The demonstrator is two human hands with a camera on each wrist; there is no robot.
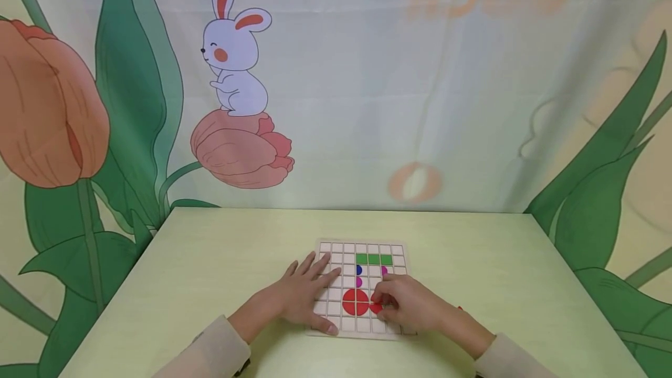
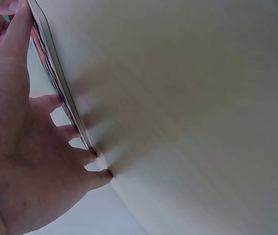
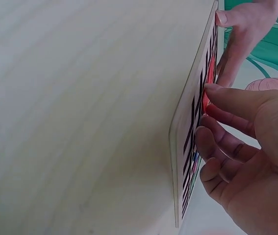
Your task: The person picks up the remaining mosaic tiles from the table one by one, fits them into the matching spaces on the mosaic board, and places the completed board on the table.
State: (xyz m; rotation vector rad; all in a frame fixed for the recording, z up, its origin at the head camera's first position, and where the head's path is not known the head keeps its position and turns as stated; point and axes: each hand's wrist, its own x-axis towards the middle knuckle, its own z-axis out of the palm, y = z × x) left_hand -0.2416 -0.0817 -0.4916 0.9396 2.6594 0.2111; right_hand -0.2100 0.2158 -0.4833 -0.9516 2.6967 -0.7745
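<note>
A pale wooden board (image 1: 347, 324) marked with a grid lies on the table. My left hand (image 1: 301, 293) is spread over its left side, thumb near the front edge and fingertips along the left part. In the left wrist view, the fingers (image 2: 99, 179) reach down at the board's side. Over the right half of the grid, my right hand (image 1: 412, 302) pinches a small red piece (image 1: 375, 308) between thumb and fingers. That piece lies close against the board, right beside a red circle (image 1: 355, 302) split by grid lines; the fingers partly hide it.
A green strip (image 1: 374, 259) covers several cells near the board's far edge. Below it are a blue half circle (image 1: 359, 270) and magenta half circles (image 1: 359, 282). Something small and red (image 1: 459, 308) shows beside the right wrist. A printed curtain (image 1: 336, 104) hangs behind the table (image 1: 220, 249).
</note>
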